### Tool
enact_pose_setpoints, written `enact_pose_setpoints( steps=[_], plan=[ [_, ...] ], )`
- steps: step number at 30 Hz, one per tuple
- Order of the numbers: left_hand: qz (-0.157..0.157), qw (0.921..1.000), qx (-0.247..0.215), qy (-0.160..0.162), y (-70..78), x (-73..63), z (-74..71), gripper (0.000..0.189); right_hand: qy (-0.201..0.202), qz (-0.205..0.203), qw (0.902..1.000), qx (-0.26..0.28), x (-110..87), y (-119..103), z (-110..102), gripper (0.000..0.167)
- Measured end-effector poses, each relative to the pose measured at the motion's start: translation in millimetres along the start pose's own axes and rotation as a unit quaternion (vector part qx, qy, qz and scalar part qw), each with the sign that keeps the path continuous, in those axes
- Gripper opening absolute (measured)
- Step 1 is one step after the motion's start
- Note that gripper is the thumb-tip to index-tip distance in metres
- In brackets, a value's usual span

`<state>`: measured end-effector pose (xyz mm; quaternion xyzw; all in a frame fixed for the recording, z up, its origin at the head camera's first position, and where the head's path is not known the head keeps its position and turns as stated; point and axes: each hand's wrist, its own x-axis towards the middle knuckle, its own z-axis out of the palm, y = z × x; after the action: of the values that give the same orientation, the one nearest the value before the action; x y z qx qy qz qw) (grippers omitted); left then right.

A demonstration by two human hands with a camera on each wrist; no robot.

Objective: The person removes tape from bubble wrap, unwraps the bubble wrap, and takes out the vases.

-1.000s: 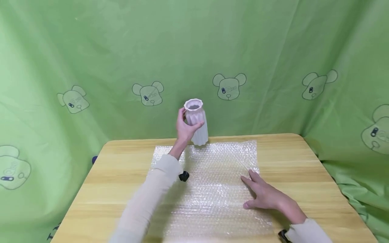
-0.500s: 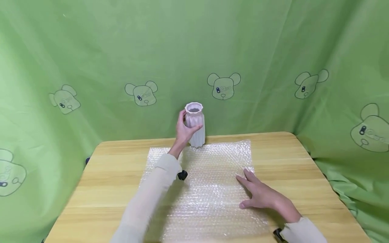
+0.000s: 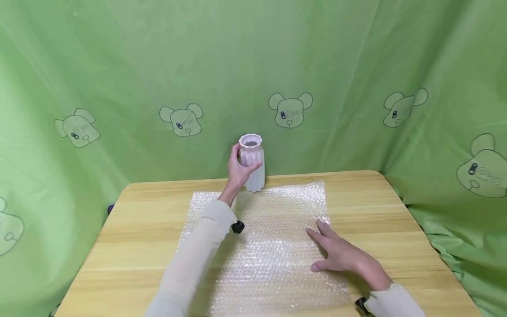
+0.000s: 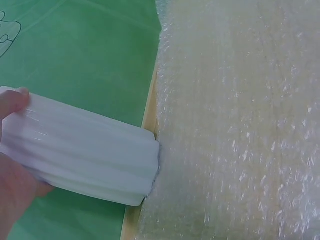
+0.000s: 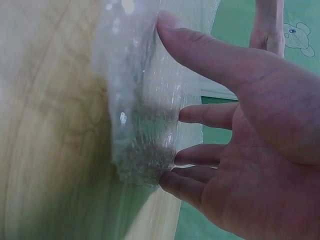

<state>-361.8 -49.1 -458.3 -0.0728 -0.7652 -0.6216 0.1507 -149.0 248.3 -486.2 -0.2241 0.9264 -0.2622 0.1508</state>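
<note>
A white fluted vase [image 3: 253, 165] with a scalloped rim stands upright at the far edge of the table. My left hand [image 3: 240, 169] grips its upper part from the left, fingers behind and thumb across the front. In the left wrist view the base of the vase [image 4: 100, 150] meets the edge of the bubble wrap [image 4: 235, 120]. That clear sheet lies spread over the middle of the table. My right hand [image 3: 338, 251] rests with spread fingers on the right side of the sheet; in the right wrist view its fingertips touch the bubble wrap [image 5: 135, 125].
The wooden table [image 3: 130, 237] has rounded far corners. Behind it and at both sides hangs a green curtain [image 3: 222, 66] printed with bear heads. Dark wrist devices show at both cuffs, one a black piece [image 3: 237, 227] by the left sleeve.
The head view has shifted slightly. The vase, tilted a second ago, now stands straight in my left hand. My right hand stays on the sheet.
</note>
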Motion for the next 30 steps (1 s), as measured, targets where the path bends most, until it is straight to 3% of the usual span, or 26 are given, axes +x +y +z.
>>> enact_pose_setpoints(
  steps=[11, 17, 22, 26, 30],
  plan=[
    [0.001, 0.9999, 0.013, -0.010, -5.3, 1.2, -10.6, 0.091, -0.006, -0.005, 1.0000, 0.003, 5.6, -3, 2, 0.102],
    [-0.004, 0.9986, 0.006, -0.052, -2.5, 4.2, -18.1, 0.103, -0.010, -0.007, 0.9999, 0.011, 6.9, 1, -3, 0.104],
    [-0.011, 0.9949, 0.031, -0.096, -3.1, -2.0, -41.6, 0.107, -0.009, -0.015, 0.9998, 0.005, 10.1, 6, -6, 0.098],
    [-0.022, 0.9874, 0.098, -0.122, -0.2, -11.4, -67.5, 0.095, 0.010, -0.022, 0.9997, -0.010, 12.0, 9, -12, 0.085],
    [0.003, 0.9755, 0.162, -0.149, 4.8, -21.4, -92.2, 0.076, 0.043, -0.026, 0.9986, -0.016, 14.0, 15, -21, 0.070]
  ],
)
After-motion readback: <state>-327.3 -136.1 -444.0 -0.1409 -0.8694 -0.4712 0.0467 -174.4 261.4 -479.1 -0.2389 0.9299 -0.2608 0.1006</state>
